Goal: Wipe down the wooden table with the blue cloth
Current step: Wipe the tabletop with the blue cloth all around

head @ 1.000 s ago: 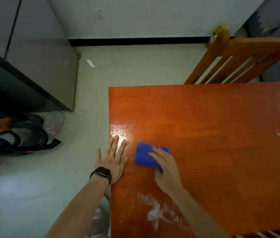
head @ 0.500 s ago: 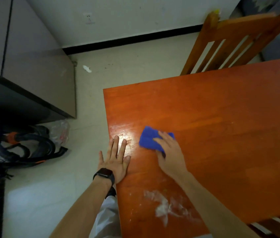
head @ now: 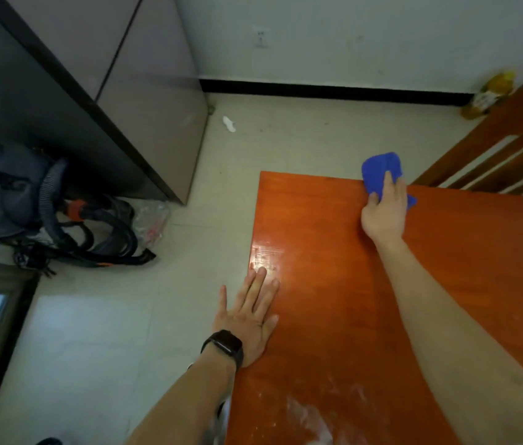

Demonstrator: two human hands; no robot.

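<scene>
Right hand [head: 383, 213] grips the blue cloth [head: 379, 170], seemingly overhanging the wooden table's [head: 334, 239] far edge. Left hand [head: 247, 313] lies flat at the left edge. White residue [head: 308, 419] sits nearer, unwiped.

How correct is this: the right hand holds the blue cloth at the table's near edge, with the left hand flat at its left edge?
Head view: the right hand holds the blue cloth at the far edge of the table, not near; the left hand lies as stated.

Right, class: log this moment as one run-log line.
phase: wiping | right hand: grips blue cloth at wooden table far edge | left hand: flat on left edge | white residue: near edge
</scene>
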